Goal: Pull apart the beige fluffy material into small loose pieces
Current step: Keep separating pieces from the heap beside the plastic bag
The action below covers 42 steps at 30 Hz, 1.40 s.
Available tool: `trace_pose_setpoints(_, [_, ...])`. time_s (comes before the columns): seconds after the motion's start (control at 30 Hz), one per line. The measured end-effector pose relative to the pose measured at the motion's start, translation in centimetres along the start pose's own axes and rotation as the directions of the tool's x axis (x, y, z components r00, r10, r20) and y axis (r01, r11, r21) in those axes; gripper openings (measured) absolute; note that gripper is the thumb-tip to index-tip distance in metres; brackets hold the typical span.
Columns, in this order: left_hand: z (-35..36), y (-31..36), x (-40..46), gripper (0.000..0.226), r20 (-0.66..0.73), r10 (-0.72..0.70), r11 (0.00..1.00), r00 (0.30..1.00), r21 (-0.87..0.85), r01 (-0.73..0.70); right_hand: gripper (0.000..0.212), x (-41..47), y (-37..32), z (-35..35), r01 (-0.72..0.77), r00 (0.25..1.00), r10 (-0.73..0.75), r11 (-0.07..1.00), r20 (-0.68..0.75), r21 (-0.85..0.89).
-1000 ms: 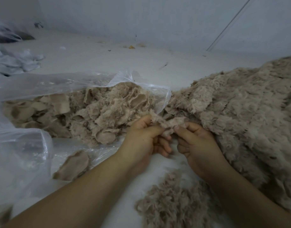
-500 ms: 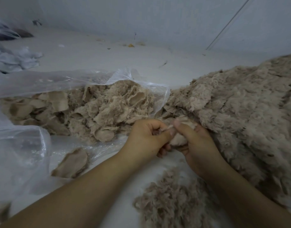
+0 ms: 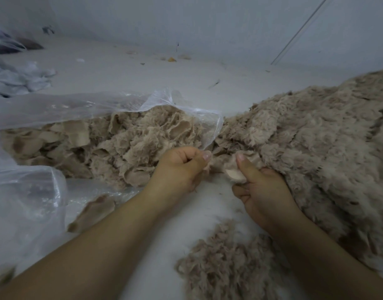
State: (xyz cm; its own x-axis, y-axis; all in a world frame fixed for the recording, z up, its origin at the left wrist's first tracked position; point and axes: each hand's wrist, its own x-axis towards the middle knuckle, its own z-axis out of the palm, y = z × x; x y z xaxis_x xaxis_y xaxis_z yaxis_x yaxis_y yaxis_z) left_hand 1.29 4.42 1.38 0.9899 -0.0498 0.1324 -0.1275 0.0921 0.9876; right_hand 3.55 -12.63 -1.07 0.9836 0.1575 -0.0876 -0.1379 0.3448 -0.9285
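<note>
We find no text, label, brand, number or sign that can be read anywhere in the view. Nothing printed shows near our fingers or beyond them.

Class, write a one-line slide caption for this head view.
Left hand and right hand pull a beige fluffy scrap apart.
</note>
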Motion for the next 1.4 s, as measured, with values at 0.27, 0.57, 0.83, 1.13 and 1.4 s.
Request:
trace_pose_setpoints(0.27, [-1.1,0.7,-0.7,0.02,0.473,-0.047,0.963,0.88,0.256,-0.086,0.037,-0.3,0.0,-0.1,-0.007,0.985,0.021,0.996,0.169,-0.084])
trace_pose_setpoints(0.57, [1.2,-0.2,-0.4,0.017,-0.004,0.102,0.985,0.995,0.141,-0.1,0.055,-0.4,0.5,0.2,0.112,0.98,-0.07,0.967,0.184,-0.23])
trace_pose_setpoints(0.83, [1.7,0.0,-0.4,0.044,-0.145,0.002,1.0,0.989,0.026,0.002,0.028,-0.6,0.1,0.4,0.094,0.978,-0.072,0.99,0.198,-0.104])
trace_pose_setpoints(1.13, [1.5,-0.6,-0.6,0.034,0.061,-0.054,0.998,0.997,0.022,0.053,0.046,-1.1,-0.3,0.7,0.092,0.963,-0.083,0.995,0.258,-0.024])
trace_pose_setpoints(1.4, [1.2,-0.7,-0.3,0.027,0.065,-0.066,0.998,0.996,-0.018,0.068,0.039,-0.8,-0.5,0.9,0.098,0.977,-0.091,0.995,0.192,-0.029])
